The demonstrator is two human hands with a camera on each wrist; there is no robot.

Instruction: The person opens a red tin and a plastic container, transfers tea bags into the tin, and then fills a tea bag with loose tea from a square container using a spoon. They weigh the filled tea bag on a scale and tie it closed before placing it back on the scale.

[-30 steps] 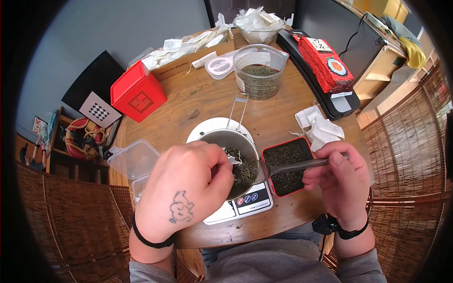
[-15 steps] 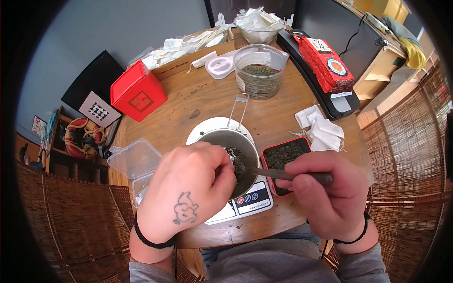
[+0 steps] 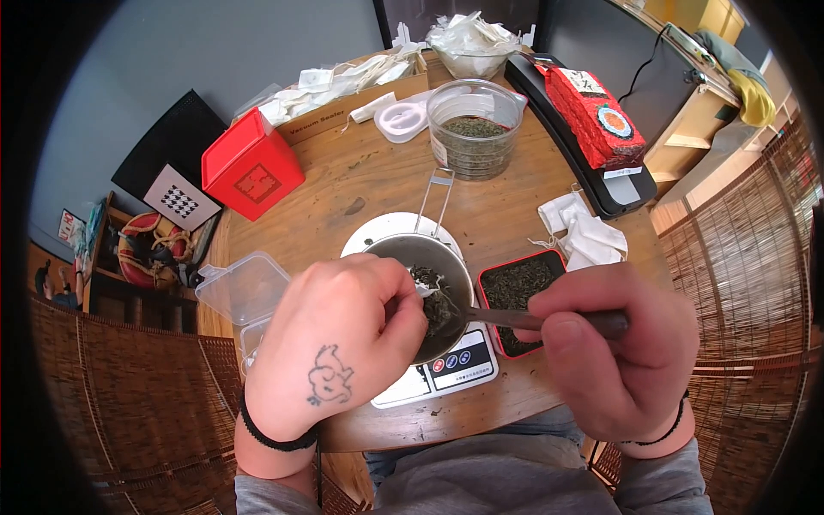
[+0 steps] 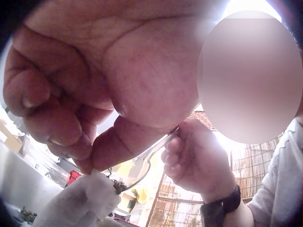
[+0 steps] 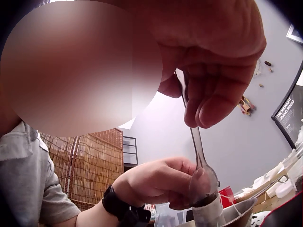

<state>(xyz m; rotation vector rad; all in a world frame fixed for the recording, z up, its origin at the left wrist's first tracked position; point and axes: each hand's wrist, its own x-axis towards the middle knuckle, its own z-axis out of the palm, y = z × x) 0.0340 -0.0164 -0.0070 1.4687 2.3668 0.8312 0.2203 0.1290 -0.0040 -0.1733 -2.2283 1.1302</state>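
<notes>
Over the metal pot (image 3: pixel 463 266), my left hand (image 3: pixel 348 339) pinches a small white bag (image 4: pixel 90 201); in the left wrist view the bag stands upright at the fingertips. My right hand (image 3: pixel 622 352) grips the handle of a metal spoon (image 3: pixel 506 318). The spoon's bowl (image 5: pixel 203 184) is at the bag's mouth in the right wrist view, and dark leaves lie at its tip in the left wrist view. Loose dried leaves (image 3: pixel 440 309) lie in the pot, which stands on a white scale (image 3: pixel 412 388). Right of it is a red-rimmed tin (image 3: pixel 560 263) of leaves.
White bags (image 3: pixel 592 240) lie behind the tin. Farther back stand a clear tub (image 3: pixel 472 159), a red box (image 3: pixel 251 167), a carton (image 3: pixel 322 124) of white bags and a black device (image 3: pixel 620 193) bearing a red packet (image 3: pixel 592 116). A clear lidded box (image 3: pixel 245 287) sits at left.
My right hand has turned over around the spoon handle, then shifted slightly right. The spoon's tip has moved from the tin side to over the pot. My left hand has barely moved.
</notes>
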